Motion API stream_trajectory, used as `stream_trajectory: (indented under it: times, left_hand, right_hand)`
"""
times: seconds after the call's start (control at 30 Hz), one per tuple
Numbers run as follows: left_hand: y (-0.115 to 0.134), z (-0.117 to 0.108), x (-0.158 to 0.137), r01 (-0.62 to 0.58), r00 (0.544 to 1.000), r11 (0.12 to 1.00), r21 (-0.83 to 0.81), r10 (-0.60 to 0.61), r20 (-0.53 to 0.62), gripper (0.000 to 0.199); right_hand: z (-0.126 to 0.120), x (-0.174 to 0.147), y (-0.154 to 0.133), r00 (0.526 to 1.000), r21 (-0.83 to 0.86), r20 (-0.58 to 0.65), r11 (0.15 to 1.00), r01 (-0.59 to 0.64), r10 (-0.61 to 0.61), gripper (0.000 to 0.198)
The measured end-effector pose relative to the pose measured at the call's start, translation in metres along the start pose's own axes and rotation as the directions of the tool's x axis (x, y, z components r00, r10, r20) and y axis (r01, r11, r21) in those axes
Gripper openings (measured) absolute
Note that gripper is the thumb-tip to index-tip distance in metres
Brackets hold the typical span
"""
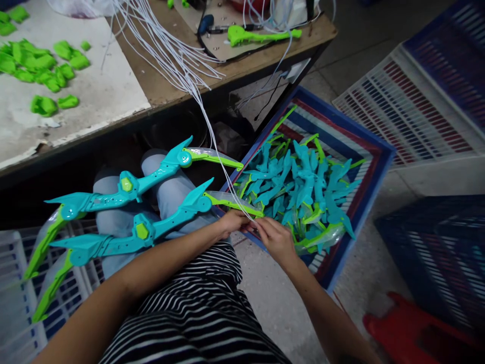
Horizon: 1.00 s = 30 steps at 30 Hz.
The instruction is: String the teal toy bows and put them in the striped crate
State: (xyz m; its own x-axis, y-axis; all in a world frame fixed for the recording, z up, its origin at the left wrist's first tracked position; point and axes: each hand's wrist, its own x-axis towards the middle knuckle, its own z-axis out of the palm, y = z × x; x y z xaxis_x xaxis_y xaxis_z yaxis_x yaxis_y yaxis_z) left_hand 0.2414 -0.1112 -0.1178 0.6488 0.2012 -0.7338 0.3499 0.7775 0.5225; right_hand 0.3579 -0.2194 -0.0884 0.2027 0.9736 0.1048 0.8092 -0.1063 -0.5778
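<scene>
Open air lies above the crate (343, 130); white cords (191, 83) cross the table edge (162, 103).

Both bare forearms converge ahead of the torso. The left arm (151, 273) reaches diagonally across the body, its elbow slightly bent; the left hand (234, 224) is turned inward with curled fingers, their tips partly hidden. The right arm (322, 298) extends from the lower right; the right hand (276, 240) lies just beside the left, palm down, thumb and forefinger pinched. The legs (164, 202) are bent, knees forward.
</scene>
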Motion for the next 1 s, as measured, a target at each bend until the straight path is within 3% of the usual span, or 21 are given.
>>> stream_trajectory:
  times: [0.17, 0.33, 0.4, 0.53, 0.6, 0.67, 0.73, 0.83, 0.87, 0.93, 1.0]
  left_hand:
    - [-0.004, -0.002, 0.01, -0.055, 0.995, 0.998, -0.005, 0.055, 0.081, 0.009]
    - [-0.006, 0.002, 0.017, -0.105, 0.988, 0.993, 0.049, 0.098, 0.12, 0.017]
    - [-0.005, 0.005, 0.017, -0.101, 0.991, 0.985, 0.139, 0.088, 0.096, 0.015]
    - [0.007, 0.0, -0.005, -0.075, 0.997, 0.955, 0.287, 0.066, 0.04, 0.022]
    - [0.017, -0.016, -0.038, -0.118, 0.993, 0.884, 0.452, 0.115, 0.034, 0.024]
    - [0.024, -0.043, -0.087, -0.169, 0.982, 0.751, 0.638, 0.185, 0.043, 0.023]
    - [0.025, -0.077, -0.146, -0.091, 0.987, 0.691, 0.717, 0.158, -0.026, 0.028]
    - [0.007, -0.132, -0.23, 0.118, 0.965, 0.678, 0.726, 0.095, -0.246, 0.039]
    - [-0.003, -0.149, -0.252, 0.2, 0.943, 0.667, 0.718, 0.069, -0.326, 0.043]
    - [-0.027, -0.178, -0.287, 0.347, 0.852, 0.629, 0.696, 0.099, -0.514, 0.046]
    - [-0.053, -0.197, -0.308, 0.446, 0.777, 0.589, 0.674, 0.12, -0.618, 0.043]
  right_hand:
    - [0.009, 0.002, 0.008, 0.961, 0.275, -0.064, 0.931, -0.241, 0.268, 0.028]
    - [0.015, 0.004, 0.015, 0.799, 0.467, -0.054, 0.722, -0.511, 0.599, 0.04]
    - [0.018, 0.006, 0.014, 0.764, 0.482, -0.018, 0.675, -0.558, 0.645, 0.044]
    - [0.023, 0.009, 0.008, 0.775, 0.467, -0.035, 0.696, -0.545, 0.631, 0.044]
    - [0.023, 0.009, 0.007, 0.777, 0.478, -0.068, 0.704, -0.525, 0.625, 0.042]
    - [0.021, 0.008, 0.008, 0.779, 0.491, -0.074, 0.702, -0.515, 0.623, 0.041]
    - [0.019, 0.007, 0.01, 0.779, 0.501, -0.069, 0.697, -0.513, 0.623, 0.041]
    - [0.018, 0.007, 0.013, 0.78, 0.516, -0.042, 0.682, -0.518, 0.624, 0.042]
    - [0.019, 0.007, 0.014, 0.779, 0.524, -0.031, 0.674, -0.521, 0.626, 0.042]
    - [0.02, 0.007, 0.017, 0.774, 0.547, -0.01, 0.651, -0.526, 0.633, 0.042]
    - [0.022, 0.006, 0.019, 0.769, 0.571, 0.016, 0.626, -0.531, 0.638, 0.043]
